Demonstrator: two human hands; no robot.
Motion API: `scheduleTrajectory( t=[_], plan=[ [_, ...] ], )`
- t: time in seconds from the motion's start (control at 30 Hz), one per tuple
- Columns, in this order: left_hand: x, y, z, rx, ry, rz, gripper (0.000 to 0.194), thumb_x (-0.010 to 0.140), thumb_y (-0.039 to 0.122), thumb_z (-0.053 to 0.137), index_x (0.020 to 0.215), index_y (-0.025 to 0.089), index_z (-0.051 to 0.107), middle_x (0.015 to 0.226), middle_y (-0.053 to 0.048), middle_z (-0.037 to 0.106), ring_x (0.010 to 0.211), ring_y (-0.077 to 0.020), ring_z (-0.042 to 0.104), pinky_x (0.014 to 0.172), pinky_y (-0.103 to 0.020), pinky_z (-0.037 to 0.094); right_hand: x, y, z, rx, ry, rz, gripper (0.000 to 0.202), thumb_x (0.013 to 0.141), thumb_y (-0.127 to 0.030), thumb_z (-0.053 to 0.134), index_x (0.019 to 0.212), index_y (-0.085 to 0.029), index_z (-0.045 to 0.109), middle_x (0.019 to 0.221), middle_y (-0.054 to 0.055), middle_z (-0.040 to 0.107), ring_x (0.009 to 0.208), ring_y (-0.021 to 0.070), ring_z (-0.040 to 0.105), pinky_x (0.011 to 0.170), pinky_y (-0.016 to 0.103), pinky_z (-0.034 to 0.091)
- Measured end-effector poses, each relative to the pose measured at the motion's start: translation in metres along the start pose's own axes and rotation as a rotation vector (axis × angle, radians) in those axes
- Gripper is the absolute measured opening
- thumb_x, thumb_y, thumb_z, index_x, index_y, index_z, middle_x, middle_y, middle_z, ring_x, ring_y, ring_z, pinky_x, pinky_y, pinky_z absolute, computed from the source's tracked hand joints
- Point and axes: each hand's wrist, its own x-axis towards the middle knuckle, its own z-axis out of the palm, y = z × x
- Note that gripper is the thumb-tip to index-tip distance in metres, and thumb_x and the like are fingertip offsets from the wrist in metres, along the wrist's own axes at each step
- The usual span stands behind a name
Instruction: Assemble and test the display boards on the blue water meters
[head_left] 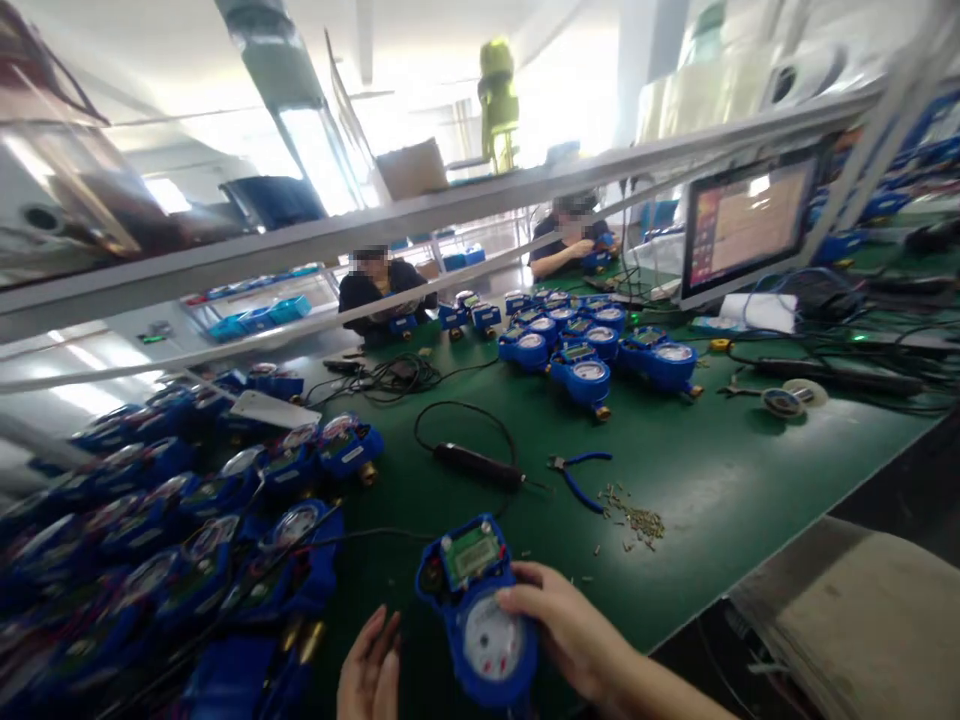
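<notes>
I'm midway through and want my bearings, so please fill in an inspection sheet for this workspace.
Surface: green tabletop, shiny; no spill seen.
Job's things: blue dial unit in hand; similar units crowd the left and stand further back.
Clutter: cutters, loose small metal pieces, black tool.
Grippers: right hand holds the unit; left hand open, apart.
Cables: black tangle mid-table, more at right.
Surroundings: two people opposite; monitor at right.

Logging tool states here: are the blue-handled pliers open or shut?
Open: the blue-handled pliers lie on the green tabletop, handles spread well apart; their jaw tips are too blurred to judge.
</notes>
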Motion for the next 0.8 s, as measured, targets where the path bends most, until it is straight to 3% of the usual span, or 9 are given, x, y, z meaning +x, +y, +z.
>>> scheduleTrajectory(
  t=[0.13,0.27,0.5,0.8],
  plan=[
    [-0.027,0.04,0.021,0.047,-0.058,0.019,0.043,0.088,0.049,0.058,0.122,0.023,0.055,0.138,-0.01,0.054,0.127,-0.0295,0.056,0.113,-0.052,0.042,-0.016,-0.022,-0.014,0.037,0.0,-0.021,0.058,0.066,-0.033,0.077,0.117,-0.011,0.058,0.109,0.011,0.071,0.098,0.0233,0.069,0.083,0.031,0.052],
    [-0.031,0.058,0.033,0.092,-0.136,0.071,0.036,0.091,0.044,0.056,0.121,0.024,0.056,0.138,-0.009,0.053,0.123,-0.0253,0.058,0.111,-0.046,0.044,-0.023,-0.033,-0.025,0.024,0.009,-0.075,0.063,0.069,-0.032,0.079,0.124,-0.014,0.057,0.119,0.011,0.069,0.106,0.0245,0.066,0.084,0.031,0.052],
    [-0.028,0.069,0.056,0.08,-0.323,0.144,0.042,0.096,0.041,0.049,0.134,0.023,0.047,0.143,-0.011,0.049,0.132,-0.0238,0.05,0.114,-0.043,0.039,-0.015,-0.007,-0.026,-0.003,0.054,-0.045,0.071,0.068,-0.033,0.079,0.13,-0.011,0.052,0.126,0.015,0.065,0.117,0.0292,0.062,0.092,0.037,0.053],
    [-0.025,0.069,0.071,0.264,-0.322,0.112,0.057,0.094,0.047,0.05,0.144,0.021,0.039,0.152,-0.012,0.039,0.144,-0.0287,0.034,0.121,-0.049,0.026,-0.008,0.005,-0.012,-0.127,0.092,-0.003,0.076,0.073,-0.039,0.076,0.137,-0.012,0.045,0.138,0.015,0.057,0.124,0.0266,0.057,0.106,0.038,0.045]
  ],
)
